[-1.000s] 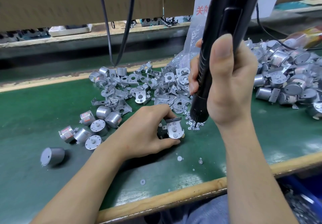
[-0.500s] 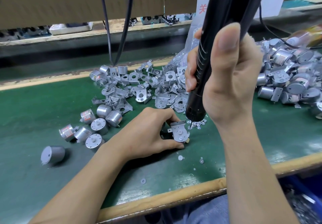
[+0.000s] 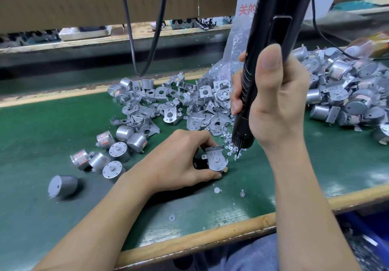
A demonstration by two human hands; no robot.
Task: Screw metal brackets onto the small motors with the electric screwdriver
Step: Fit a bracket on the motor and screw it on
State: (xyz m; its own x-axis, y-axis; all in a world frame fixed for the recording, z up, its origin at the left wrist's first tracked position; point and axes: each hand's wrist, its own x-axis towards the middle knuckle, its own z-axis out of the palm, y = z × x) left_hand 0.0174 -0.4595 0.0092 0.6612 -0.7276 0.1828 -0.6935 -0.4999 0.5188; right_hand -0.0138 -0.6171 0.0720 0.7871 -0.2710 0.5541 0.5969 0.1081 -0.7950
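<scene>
item 1, left hand (image 3: 179,161): laid on the green bench mat (image 3: 42,123), fingers and thumb curled round a small motor (image 3: 197,163) with a metal bracket (image 3: 215,159) seated on its face. the bracket face is turned up and toward the right hand.

item 2, right hand (image 3: 280,106): wrapped round the black electric screwdriver (image 3: 273,28), thumb laid up the barrel. the tool is held nearly upright, its top leaning to the right.

item 3, screwdriver bit (image 3: 237,155): pointed down into a scatter of loose screws (image 3: 229,144) just right of the held bracket. no contact with the bracket is seen. whether a screw is caught on the bit cannot be told.

item 4, loose brackets (image 3: 172,102): heaped beyond the left hand.

item 5, bare motors (image 3: 117,150): clustered left of the left hand. one grey motor (image 3: 63,185) is laid alone, further left and nearer the body.

item 6, finished pile (image 3: 347,93): motors, many with brackets on them, heaped beyond and right of the right hand.

item 7, clear plastic bag (image 3: 233,45): stood behind the right hand's fingers, contents small and indistinct.

item 8, white washers (image 3: 216,190): scattered on the mat between the left hand and the wooden bench edge (image 3: 189,243).

item 9, dark cables (image 3: 147,39): hung in a loop beyond the left hand.
</scene>
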